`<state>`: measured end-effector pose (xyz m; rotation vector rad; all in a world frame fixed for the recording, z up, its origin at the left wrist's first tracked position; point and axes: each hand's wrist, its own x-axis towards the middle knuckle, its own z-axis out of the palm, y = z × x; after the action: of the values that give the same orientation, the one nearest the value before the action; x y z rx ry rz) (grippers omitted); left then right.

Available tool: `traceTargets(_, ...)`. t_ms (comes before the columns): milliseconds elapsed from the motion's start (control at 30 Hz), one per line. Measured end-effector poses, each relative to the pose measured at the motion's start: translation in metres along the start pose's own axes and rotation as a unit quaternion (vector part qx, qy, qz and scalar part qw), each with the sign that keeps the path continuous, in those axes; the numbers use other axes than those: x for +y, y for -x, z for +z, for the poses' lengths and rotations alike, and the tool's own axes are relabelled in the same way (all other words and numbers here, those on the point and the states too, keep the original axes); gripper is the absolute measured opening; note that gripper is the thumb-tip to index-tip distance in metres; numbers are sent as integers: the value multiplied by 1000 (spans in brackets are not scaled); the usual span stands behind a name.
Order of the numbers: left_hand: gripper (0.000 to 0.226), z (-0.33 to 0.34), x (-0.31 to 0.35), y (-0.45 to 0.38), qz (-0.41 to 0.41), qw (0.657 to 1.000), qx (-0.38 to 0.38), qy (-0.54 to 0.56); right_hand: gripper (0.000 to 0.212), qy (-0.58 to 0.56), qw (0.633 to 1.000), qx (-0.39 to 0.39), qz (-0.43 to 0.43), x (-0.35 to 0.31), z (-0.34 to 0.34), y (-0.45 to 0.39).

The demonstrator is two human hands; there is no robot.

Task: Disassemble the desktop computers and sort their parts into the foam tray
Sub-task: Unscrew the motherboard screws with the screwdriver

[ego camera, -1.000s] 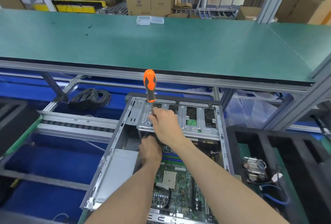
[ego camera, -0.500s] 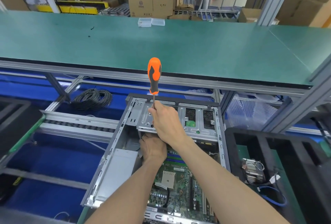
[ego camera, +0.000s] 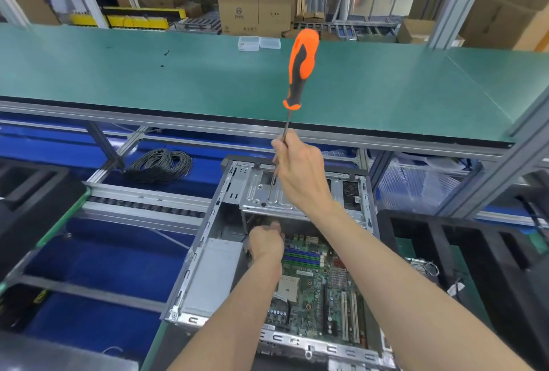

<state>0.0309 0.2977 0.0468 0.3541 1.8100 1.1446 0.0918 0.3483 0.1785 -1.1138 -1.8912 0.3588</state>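
My right hand [ego camera: 300, 171] grips the screwdriver [ego camera: 300, 67] by its shaft above the open computer case [ego camera: 205, 275]; my left hand [ego camera: 266, 241] reaches under the drive cage [ego camera: 297, 195], its fingers hidden. I judge the cage is being freed; next I need its remaining fastener.

Two bare forearms in view, entering from the near edge, no sleeves reaching as far as the wrists. No gloves on the left hand [ego camera: 265, 241] or the right hand [ego camera: 300, 173]. No watch, ring, strap or band on either wrist or on any visible finger. Upper arms and clothing out of frame.
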Motion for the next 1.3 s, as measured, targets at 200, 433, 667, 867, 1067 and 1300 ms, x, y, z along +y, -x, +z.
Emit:
traceTargets(200, 21, -7, 1, 10, -19, 996, -59, 66, 16, 5, 999, 31, 12, 6, -19, 38)
traceTargets(433, 19, -12, -1, 27, -15, 979, -108, 171, 20, -21, 998, 55, 9, 1, -33, 64)
traceTargets(667, 18, -20, 0, 33, 74, 991, -100, 46, 20, 20, 998, -13, 52, 16, -29, 108)
traceTargets(867, 25, -24, -9, 36, 47, 986, -145, -70, 19, 10, 995, -14, 93, 16, -23, 131)
traceTargets(1067, 9, -22, -14, 44, -24, 979, -203, 24, 18, 74, 992, -22, 97, 21, -24, 144)
traceTargets(1300, 21, -46, -1, 74, 309, 928, -130, -162, 19, 80, 980, -46, 177, 35, -16, 162)
